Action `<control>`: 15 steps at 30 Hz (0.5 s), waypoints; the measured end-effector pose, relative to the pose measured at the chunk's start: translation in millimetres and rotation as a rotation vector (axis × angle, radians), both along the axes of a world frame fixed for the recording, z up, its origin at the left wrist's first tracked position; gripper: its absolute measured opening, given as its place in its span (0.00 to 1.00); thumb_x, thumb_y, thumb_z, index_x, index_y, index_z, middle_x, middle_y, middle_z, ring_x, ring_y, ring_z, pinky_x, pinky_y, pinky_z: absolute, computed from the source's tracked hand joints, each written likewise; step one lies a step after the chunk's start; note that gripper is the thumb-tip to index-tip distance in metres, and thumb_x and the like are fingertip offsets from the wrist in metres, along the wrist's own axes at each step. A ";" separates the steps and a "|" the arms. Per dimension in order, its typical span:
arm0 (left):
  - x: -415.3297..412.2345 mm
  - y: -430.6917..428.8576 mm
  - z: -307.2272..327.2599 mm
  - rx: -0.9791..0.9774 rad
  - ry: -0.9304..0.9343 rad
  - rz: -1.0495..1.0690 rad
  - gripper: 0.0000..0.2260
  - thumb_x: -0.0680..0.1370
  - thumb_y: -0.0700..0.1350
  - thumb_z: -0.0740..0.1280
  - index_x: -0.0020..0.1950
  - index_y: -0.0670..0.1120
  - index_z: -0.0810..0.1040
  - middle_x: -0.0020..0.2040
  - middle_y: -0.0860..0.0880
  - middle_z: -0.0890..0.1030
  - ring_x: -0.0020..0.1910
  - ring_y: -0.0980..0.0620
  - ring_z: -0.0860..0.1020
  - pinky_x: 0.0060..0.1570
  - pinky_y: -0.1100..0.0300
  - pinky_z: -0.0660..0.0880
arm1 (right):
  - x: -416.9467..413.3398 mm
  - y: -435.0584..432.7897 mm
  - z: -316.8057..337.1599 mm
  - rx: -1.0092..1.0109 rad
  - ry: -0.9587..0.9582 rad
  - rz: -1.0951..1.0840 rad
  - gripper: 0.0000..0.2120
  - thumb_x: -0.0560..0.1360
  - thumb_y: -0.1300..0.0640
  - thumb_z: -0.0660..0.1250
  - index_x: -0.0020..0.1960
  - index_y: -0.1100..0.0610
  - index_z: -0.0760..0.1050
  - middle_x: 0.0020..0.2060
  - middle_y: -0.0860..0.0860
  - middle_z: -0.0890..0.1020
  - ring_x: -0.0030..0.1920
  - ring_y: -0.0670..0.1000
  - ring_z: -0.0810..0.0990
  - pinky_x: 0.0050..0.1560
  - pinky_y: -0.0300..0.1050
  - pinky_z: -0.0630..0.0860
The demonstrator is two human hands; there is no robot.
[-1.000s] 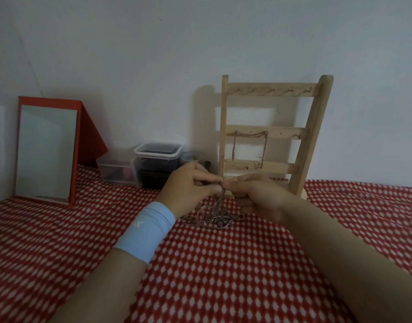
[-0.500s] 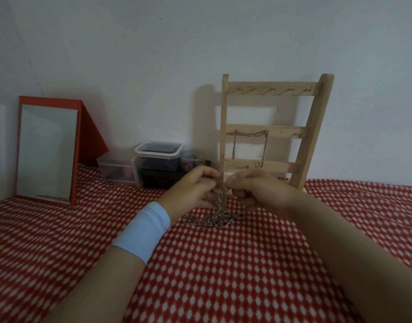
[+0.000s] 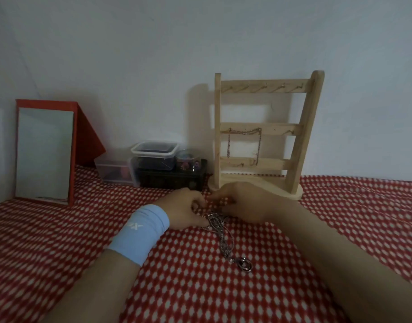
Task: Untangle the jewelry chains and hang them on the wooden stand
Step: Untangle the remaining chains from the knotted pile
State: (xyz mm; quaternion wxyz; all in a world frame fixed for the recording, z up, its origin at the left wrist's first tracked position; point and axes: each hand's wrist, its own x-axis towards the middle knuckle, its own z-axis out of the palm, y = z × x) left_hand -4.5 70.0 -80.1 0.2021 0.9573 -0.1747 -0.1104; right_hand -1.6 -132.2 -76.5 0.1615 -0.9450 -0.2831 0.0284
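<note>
A tangle of silver chains lies on the red checked cloth, trailing toward me and ending in a ring-shaped pendant. My left hand, with a blue wristband, pinches the far end of the tangle. My right hand meets it from the right with curled fingers at the same spot. The wooden stand rises just behind my hands against the wall. One chain hangs from hooks on its middle bar.
A red-framed mirror leans at the back left. Clear plastic boxes and a dark box sit left of the stand. The red checked cloth covers the whole surface.
Both hands have come down onto the cloth from in front of the stand. The chains now lie stretched toward me with the pendant showing.
</note>
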 end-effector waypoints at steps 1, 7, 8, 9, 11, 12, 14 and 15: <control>-1.1 2.0 0.9 0.015 -0.001 -0.001 0.17 0.73 0.52 0.74 0.60 0.52 0.77 0.51 0.57 0.75 0.53 0.56 0.77 0.56 0.62 0.74 | 0.2 2.9 -4.0 -0.034 0.020 0.033 0.20 0.80 0.58 0.68 0.70 0.46 0.77 0.60 0.42 0.80 0.54 0.40 0.74 0.60 0.38 0.71; -1.8 22.6 8.1 0.115 0.044 0.022 0.07 0.74 0.45 0.74 0.50 0.52 0.80 0.41 0.58 0.76 0.41 0.58 0.76 0.44 0.67 0.72 | 4.2 -14.4 6.3 -0.077 0.188 -0.114 0.11 0.78 0.44 0.70 0.56 0.49 0.84 0.45 0.39 0.81 0.49 0.44 0.79 0.45 0.34 0.70; -1.5 27.3 11.7 0.171 0.044 0.033 0.07 0.74 0.43 0.73 0.49 0.53 0.81 0.44 0.57 0.77 0.43 0.57 0.76 0.45 0.68 0.71 | 5.2 -18.8 9.9 -0.079 0.208 -0.149 0.13 0.78 0.42 0.69 0.52 0.49 0.85 0.45 0.41 0.83 0.48 0.45 0.80 0.45 0.36 0.71; -1.1 30.7 15.9 0.242 0.045 0.046 0.07 0.74 0.42 0.72 0.50 0.53 0.81 0.49 0.55 0.79 0.48 0.56 0.77 0.49 0.67 0.71 | 5.5 -23.7 14.2 -0.081 0.220 -0.191 0.14 0.78 0.40 0.68 0.49 0.49 0.84 0.45 0.43 0.84 0.47 0.45 0.80 0.45 0.38 0.73; -1.7 31.6 25.2 0.398 0.049 0.070 0.11 0.76 0.40 0.69 0.58 0.50 0.82 0.60 0.52 0.77 0.59 0.52 0.76 0.56 0.66 0.70 | 7.8 -33.2 21.0 -0.125 0.210 -0.271 0.16 0.78 0.39 0.68 0.47 0.52 0.84 0.44 0.46 0.84 0.47 0.46 0.81 0.48 0.41 0.76; -1.0 29.2 28.0 0.428 0.035 0.078 0.13 0.77 0.40 0.67 0.61 0.49 0.81 0.64 0.51 0.76 0.62 0.50 0.76 0.58 0.65 0.69 | 8.3 -36.8 24.7 -0.180 0.200 -0.300 0.16 0.79 0.41 0.67 0.47 0.54 0.83 0.43 0.47 0.83 0.47 0.47 0.80 0.50 0.43 0.77; -1.1 17.2 32.2 0.350 -0.037 0.070 0.14 0.79 0.41 0.64 0.62 0.50 0.80 0.65 0.52 0.76 0.61 0.50 0.76 0.59 0.64 0.70 | 8.5 -40.7 30.3 -0.320 0.206 -0.343 0.15 0.80 0.47 0.65 0.43 0.56 0.79 0.40 0.49 0.79 0.43 0.48 0.79 0.47 0.42 0.77; -1.1 8.8 33.2 0.233 -0.076 0.066 0.13 0.79 0.42 0.63 0.61 0.51 0.80 0.63 0.53 0.77 0.59 0.52 0.76 0.59 0.64 0.70 | 6.6 -39.7 33.9 -0.382 0.213 -0.351 0.13 0.81 0.49 0.64 0.42 0.56 0.78 0.40 0.50 0.79 0.42 0.49 0.79 0.45 0.42 0.77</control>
